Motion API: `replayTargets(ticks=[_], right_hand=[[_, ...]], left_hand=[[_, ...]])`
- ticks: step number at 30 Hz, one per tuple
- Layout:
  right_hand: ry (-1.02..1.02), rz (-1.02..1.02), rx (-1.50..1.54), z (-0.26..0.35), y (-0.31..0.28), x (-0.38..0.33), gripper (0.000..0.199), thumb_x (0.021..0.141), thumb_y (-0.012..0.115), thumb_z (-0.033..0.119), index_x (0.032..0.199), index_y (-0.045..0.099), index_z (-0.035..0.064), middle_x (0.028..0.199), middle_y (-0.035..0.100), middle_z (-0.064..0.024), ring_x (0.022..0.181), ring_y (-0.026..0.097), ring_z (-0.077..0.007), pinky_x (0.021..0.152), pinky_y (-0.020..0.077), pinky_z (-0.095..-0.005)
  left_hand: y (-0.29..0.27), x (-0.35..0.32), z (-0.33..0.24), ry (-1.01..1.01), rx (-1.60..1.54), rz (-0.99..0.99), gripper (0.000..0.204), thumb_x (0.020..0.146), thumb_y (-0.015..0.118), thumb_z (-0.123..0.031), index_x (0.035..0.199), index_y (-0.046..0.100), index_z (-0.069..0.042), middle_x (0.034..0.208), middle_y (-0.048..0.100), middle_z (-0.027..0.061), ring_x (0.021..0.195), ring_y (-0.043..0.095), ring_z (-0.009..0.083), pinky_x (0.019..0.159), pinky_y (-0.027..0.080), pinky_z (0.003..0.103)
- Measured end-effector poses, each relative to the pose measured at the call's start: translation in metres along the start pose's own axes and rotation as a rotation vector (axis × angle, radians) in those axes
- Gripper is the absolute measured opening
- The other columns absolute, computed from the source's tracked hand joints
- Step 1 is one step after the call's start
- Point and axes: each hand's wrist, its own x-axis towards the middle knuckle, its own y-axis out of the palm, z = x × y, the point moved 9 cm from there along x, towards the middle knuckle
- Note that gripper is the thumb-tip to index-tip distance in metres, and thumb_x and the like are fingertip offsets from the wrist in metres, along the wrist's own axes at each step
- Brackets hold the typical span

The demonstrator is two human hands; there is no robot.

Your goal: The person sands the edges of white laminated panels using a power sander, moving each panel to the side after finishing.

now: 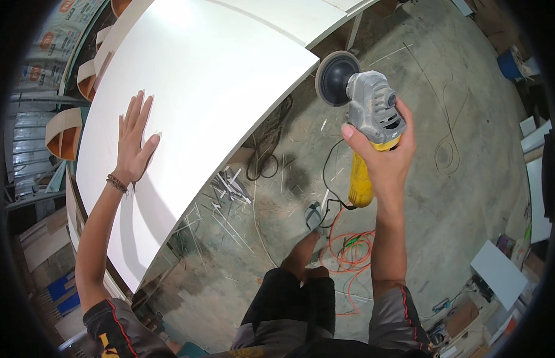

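We start at the right hand (pixel 392 156): its fingers are closed around a yellow-and-grey power tool with a round black disc (pixel 339 79), upper right of centre. The left hand (pixel 133 146), left of centre, has its fingers extended and appears to rest flat on a broad, smooth white panel (pixel 200 89).

The disc sits just beside the panel's right corner; we cannot tell the exact gap, nor whether it is spinning. If it is running, a slight wrist dip could score or chip that edge. We judge a one-handed grip prone to twisting should the rim catch.

Farther out, a thin black cable (pixel 326 179) hangs below the tool, and a coiled orange cord (pixel 352 250) lies lower centre, near the sandalled foot (pixel 313 216). A step sideways could snag either. Loose pale strips (pixel 233 185) on the grey concrete floor (pixel 432 203) could cause a slip.
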Motion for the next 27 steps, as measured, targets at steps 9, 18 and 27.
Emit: replayTargets(ticks=[9, 18, 27], right_hand=[[0.134, -0.019, -0.016, 0.019, -0.02, -0.027, 0.088, 0.07, 0.095, 0.015, 0.141, 0.046, -0.0039, 0.128, 0.059, -0.0134, 0.114, 0.06, -0.0201, 0.1, 0.0479, -0.0335], [0.205, -0.216, -0.207, 0.071, -0.171, -0.093, 0.091, 0.071, 0.093, 0.014, 0.147, 0.044, -0.0005, 0.134, 0.055, -0.0135, 0.122, 0.054, -0.0234, 0.108, 0.0417, -0.0372], [0.239, -0.524, -0.087, 0.15, -0.279, -0.19, 0.086, 0.079, 0.086, 0.01, 0.151, 0.039, 0.0019, 0.125, 0.058, -0.0121, 0.102, 0.062, -0.0215, 0.087, 0.0527, -0.0361]], left_hand=[[-0.012, -0.006, 0.007, -0.165, -0.005, -0.062, 0.062, 0.106, 0.042, -0.051, 0.162, 0.035, -0.025, 0.171, 0.024, 0.0096, 0.158, 0.018, 0.032, 0.126, 0.009, 0.062], [-0.045, -0.091, -0.23, -0.346, -0.936, -0.282, 0.05, 0.091, 0.077, -0.031, 0.133, 0.065, -0.009, 0.126, 0.064, 0.0123, 0.117, 0.06, 0.0291, 0.101, 0.047, 0.045], [0.063, -0.045, -0.227, -1.307, -2.269, -0.599, 0.099, 0.098, 0.071, -0.045, 0.157, 0.008, 0.004, 0.145, 0.049, 0.0262, 0.128, 0.059, 0.036, 0.108, 0.051, 0.046]])
